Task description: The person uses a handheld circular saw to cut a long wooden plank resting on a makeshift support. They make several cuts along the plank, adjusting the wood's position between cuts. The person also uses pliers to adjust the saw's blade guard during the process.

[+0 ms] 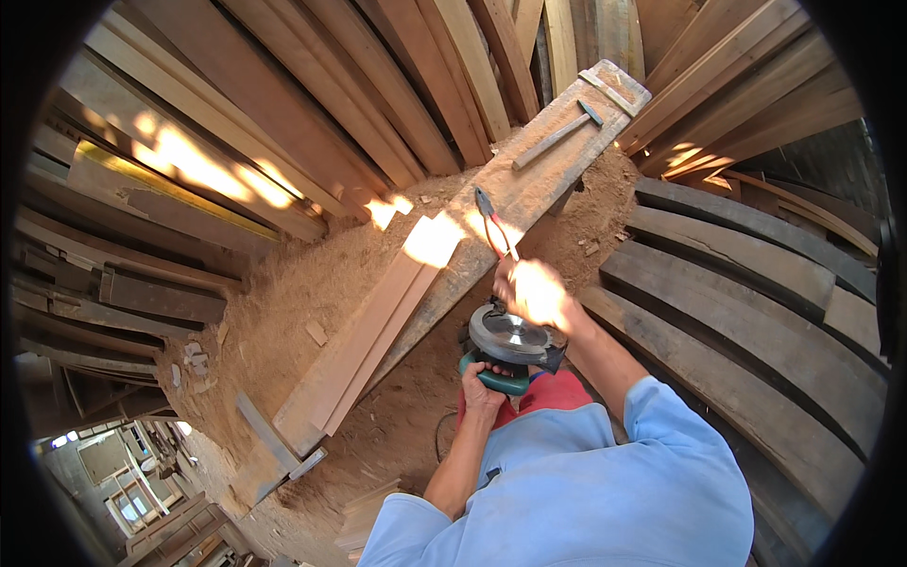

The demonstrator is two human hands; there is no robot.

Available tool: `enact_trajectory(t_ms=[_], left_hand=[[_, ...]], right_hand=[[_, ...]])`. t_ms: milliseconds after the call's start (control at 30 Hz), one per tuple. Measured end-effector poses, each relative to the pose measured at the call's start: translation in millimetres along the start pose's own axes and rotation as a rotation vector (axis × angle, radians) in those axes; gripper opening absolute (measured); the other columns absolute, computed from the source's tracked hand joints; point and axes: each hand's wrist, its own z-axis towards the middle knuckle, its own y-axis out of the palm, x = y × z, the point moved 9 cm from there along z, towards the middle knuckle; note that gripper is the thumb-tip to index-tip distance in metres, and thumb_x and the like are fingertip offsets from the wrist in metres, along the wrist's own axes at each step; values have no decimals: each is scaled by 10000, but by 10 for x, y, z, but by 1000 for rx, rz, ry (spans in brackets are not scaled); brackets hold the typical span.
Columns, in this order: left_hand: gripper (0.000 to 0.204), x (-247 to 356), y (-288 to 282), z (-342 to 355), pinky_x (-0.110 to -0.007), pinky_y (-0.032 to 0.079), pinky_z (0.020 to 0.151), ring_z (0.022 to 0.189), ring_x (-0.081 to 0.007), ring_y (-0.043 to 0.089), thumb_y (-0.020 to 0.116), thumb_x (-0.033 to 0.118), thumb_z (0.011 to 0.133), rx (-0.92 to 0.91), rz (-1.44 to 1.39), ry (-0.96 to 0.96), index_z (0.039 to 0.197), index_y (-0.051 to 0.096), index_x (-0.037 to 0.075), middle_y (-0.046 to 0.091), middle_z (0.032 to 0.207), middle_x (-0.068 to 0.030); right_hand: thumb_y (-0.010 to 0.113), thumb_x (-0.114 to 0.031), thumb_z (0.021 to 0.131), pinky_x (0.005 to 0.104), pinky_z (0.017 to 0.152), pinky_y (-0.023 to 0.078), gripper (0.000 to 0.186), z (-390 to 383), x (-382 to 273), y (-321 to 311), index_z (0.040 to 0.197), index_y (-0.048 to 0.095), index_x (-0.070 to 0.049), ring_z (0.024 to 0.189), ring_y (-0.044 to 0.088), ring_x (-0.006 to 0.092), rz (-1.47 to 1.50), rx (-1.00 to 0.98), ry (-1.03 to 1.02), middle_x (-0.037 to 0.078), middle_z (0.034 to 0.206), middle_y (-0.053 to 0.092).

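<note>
My left hand is closed round the green handle of a circular saw, held close to my body with its round blade facing up. Just above the saw, my right hand grips a pair of pliers by the red handles, their dark jaws pointing away over the bench. Strong sunlight washes out part of that hand. A long dusty plank bench runs diagonally under the pliers. On its near-left part lie reddish wood strips, side by side. Toward the far end rests a hammer with a wooden handle.
A metal try square lies at the bench's near-left end. Tall boards lean along the far side, and thick planks are stacked at right. Sawdust and wood scraps cover the ground. More lumber is piled at left.
</note>
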Motion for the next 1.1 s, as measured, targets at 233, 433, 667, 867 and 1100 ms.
enact_trajectory(t_ms=[233, 433, 667, 867, 1100], left_hand=[[163, 154, -153, -200, -399, 487, 711, 688, -200, 528, 646, 177, 683, 64, -116, 31, 781, 529, 120, 507, 729, -21], [166, 321, -448, -131, -440, 486, 745, 687, -227, 509, 636, 199, 681, 29, -146, 56, 760, 507, 130, 497, 704, -42], [152, 501, -350, -234, -416, 500, 719, 673, -226, 512, 615, 197, 700, -33, -147, 47, 762, 498, 123, 497, 708, -48], [144, 579, -563, 4, -402, 501, 708, 692, -217, 540, 609, 202, 720, 15, -178, 61, 767, 509, 110, 511, 719, -38], [160, 552, -618, 116, -409, 503, 701, 692, -217, 538, 595, 185, 705, -88, -229, 94, 817, 533, 88, 514, 752, -38]], right_hand=[[761, -461, 942, 457, 1035, 564, 712, 964, 791, 609, 1507, 463, -148, 1302, 570, 437, -268, -109, 396, 224, 1504, 443], [736, -247, 956, 474, 979, 593, 585, 1134, 1105, 796, 1445, 492, -41, 1149, 689, 434, -227, -19, 500, 258, 1387, 553], [550, 75, 883, 350, 749, 603, 271, 477, 1156, 677, 1142, 605, 18, 896, 743, 255, 782, -62, 710, 189, 983, 722], [466, 180, 761, 416, 883, 602, 447, -1372, 421, 747, 1110, 628, -48, 1128, 727, 295, 1784, -13, 254, 224, 1351, 648], [529, 106, 824, 585, 1090, 527, 636, -2731, -180, 1263, 1455, 538, 20, 1375, 597, 417, 2154, -365, 580, 253, 1510, 569]])
